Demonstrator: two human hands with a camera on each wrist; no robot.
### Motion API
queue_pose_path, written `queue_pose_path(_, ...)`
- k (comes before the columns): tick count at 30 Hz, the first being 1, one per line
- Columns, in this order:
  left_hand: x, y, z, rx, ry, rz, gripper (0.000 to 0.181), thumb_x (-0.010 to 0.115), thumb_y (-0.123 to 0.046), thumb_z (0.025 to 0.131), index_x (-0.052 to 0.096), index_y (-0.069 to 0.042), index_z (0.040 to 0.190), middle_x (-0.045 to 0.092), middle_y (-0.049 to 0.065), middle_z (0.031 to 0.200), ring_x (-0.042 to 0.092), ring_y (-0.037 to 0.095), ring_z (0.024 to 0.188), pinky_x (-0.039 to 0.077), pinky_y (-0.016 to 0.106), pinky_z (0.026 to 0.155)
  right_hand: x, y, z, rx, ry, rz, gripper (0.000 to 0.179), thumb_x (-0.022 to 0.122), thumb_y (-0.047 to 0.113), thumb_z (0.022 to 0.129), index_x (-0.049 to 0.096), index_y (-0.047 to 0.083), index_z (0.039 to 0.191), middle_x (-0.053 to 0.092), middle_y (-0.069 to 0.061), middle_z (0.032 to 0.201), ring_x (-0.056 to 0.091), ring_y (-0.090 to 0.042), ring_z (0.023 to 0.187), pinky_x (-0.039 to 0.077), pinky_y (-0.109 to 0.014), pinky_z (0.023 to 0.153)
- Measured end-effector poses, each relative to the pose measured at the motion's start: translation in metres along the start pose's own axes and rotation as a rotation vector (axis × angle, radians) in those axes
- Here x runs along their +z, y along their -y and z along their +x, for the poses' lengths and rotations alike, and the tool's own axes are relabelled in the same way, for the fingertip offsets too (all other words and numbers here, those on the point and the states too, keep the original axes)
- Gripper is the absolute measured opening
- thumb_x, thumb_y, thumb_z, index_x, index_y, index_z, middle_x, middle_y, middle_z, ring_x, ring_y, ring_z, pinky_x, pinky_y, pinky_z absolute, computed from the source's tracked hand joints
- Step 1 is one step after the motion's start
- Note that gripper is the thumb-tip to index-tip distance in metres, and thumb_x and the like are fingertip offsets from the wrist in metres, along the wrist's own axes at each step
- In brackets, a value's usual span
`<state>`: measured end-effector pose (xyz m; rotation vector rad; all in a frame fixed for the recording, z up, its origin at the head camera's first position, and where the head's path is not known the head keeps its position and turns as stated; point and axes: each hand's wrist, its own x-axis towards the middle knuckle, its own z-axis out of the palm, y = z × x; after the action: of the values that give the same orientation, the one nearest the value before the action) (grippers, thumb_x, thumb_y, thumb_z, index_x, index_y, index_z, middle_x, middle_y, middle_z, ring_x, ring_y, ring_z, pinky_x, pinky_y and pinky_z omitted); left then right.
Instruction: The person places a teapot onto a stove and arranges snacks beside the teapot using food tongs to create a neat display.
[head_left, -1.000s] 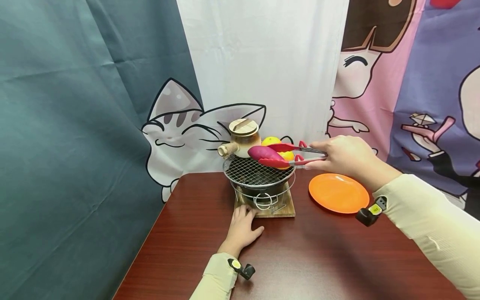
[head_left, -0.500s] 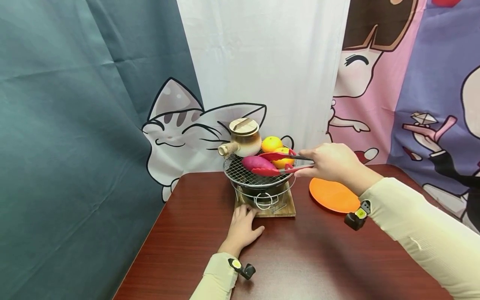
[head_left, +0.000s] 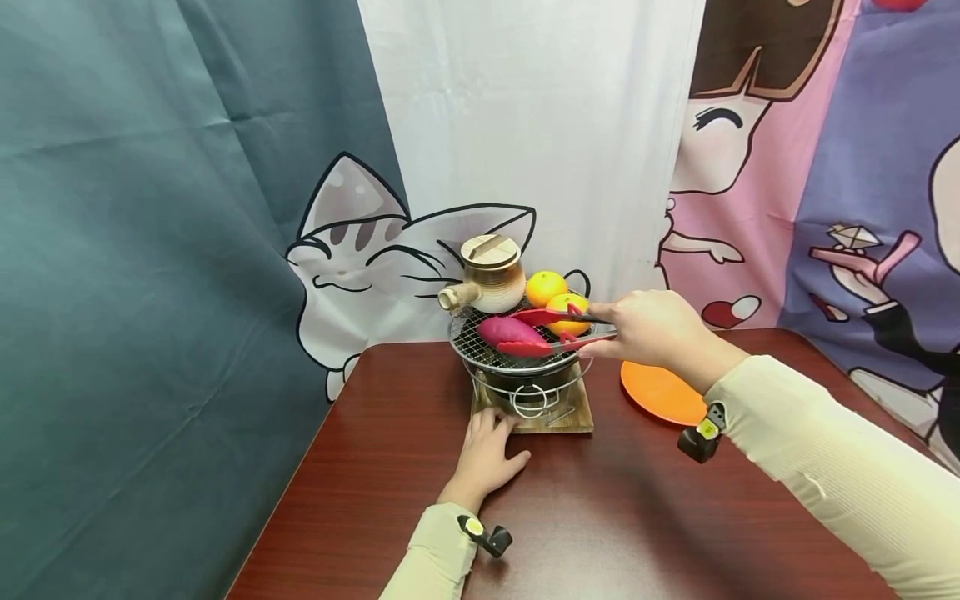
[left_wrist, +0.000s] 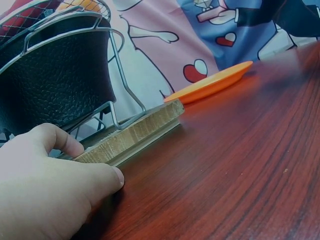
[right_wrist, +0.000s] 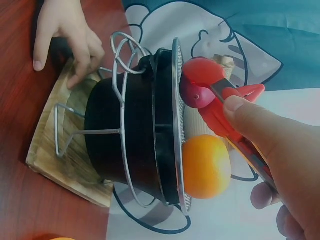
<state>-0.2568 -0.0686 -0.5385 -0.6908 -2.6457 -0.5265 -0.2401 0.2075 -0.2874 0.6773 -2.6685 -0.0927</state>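
Observation:
My right hand [head_left: 652, 329] grips red-tipped tongs [head_left: 522, 348], whose tips lie on either side of a purple sweet potato [head_left: 497, 332]. The sweet potato is low over the wire mesh [head_left: 467, 340] of a round black tabletop grill [right_wrist: 107, 112] and appears to touch it. Behind the tongs are two oranges, one at the back [head_left: 546, 287] and one nearer [head_left: 564, 325]. My left hand [head_left: 483, 458] rests its fingers on the front left corner of the wooden board [head_left: 573, 418] under the grill. Its thumb is spread out beside the board, near the tabletop.
A lidded clay pot [head_left: 501, 287] with a side handle stands at the mesh's back left. To the right of the grill, an orange plate [head_left: 658, 393] lies on the brown table [head_left: 585, 517], partly hidden by my right arm. Printed curtains [head_left: 585, 125] hang behind.
My right hand has moved left and slightly down with the tongs, lowering the sweet potato from above the grill to the mesh. My left hand stays at the board.

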Motion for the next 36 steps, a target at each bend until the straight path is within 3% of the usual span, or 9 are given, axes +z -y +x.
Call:
queue_pose_path(5, -0.001, 0.0, 0.0, 0.001, 0.001, 0.0, 0.047, 0.076, -0.042, 0.08, 0.065, -0.024, 0.123, 0.049, 0.005, 0.126, 0.042, 0.027, 0.123, 0.033, 0.045, 0.109, 0.002, 0.001, 0.001, -0.011, 0.008, -0.013, 0.065, 0.074, 0.068, 0.077, 0.073, 0.019, 0.121, 0.072, -0.009, 0.084, 0.067, -0.029, 0.069, 0.051, -0.05, 0.053)
queue_pose_path(12, -0.001, -0.001, 0.001, 0.001, 0.004, -0.004, 0.048, 0.076, -0.043, 0.081, 0.065, -0.023, 0.123, 0.048, 0.006, 0.127, 0.041, 0.027, 0.124, 0.032, 0.045, 0.11, -0.002, 0.001, 0.002, 0.022, 0.007, -0.012, 0.07, 0.076, 0.066, 0.076, 0.071, 0.019, 0.128, 0.073, -0.011, 0.084, 0.067, -0.031, 0.067, 0.05, -0.049, 0.05)
queue_pose_path(23, -0.001, -0.001, -0.001, 0.012, -0.014, -0.008, 0.047, 0.077, -0.041, 0.079, 0.066, -0.023, 0.122, 0.049, 0.005, 0.125, 0.042, 0.028, 0.122, 0.033, 0.046, 0.108, -0.018, -0.003, 0.002, 0.056, -0.045, -0.018, 0.073, 0.074, 0.068, 0.077, 0.07, 0.019, 0.13, 0.075, -0.012, 0.096, 0.069, -0.034, 0.079, 0.052, -0.051, 0.055)
queue_pose_path(27, 0.0, 0.0, -0.001, -0.001, 0.008, -0.008, 0.048, 0.076, -0.041, 0.08, 0.065, -0.023, 0.123, 0.048, 0.005, 0.127, 0.042, 0.028, 0.123, 0.032, 0.045, 0.11, -0.03, -0.011, 0.0, 0.071, -0.088, -0.008, 0.076, 0.074, 0.068, 0.077, 0.067, 0.019, 0.133, 0.075, -0.014, 0.103, 0.07, -0.035, 0.086, 0.053, -0.054, 0.059)
queue_pose_path(32, 0.0, 0.0, -0.001, 0.001, 0.003, -0.006, 0.048, 0.076, -0.042, 0.08, 0.065, -0.024, 0.123, 0.048, 0.005, 0.126, 0.042, 0.027, 0.123, 0.032, 0.045, 0.11, -0.047, -0.027, -0.004, 0.101, -0.15, -0.017, 0.077, 0.072, 0.071, 0.076, 0.067, 0.019, 0.133, 0.074, -0.013, 0.089, 0.068, -0.034, 0.077, 0.051, -0.051, 0.054)
queue_pose_path(36, 0.0, 0.0, -0.001, 0.01, -0.009, -0.005, 0.048, 0.077, -0.042, 0.08, 0.065, -0.024, 0.123, 0.049, 0.005, 0.125, 0.043, 0.028, 0.122, 0.034, 0.046, 0.108, -0.057, -0.042, -0.011, 0.176, -0.114, 0.01, 0.084, 0.068, 0.076, 0.077, 0.064, 0.018, 0.137, 0.074, -0.016, 0.098, 0.068, -0.036, 0.082, 0.051, -0.052, 0.057)
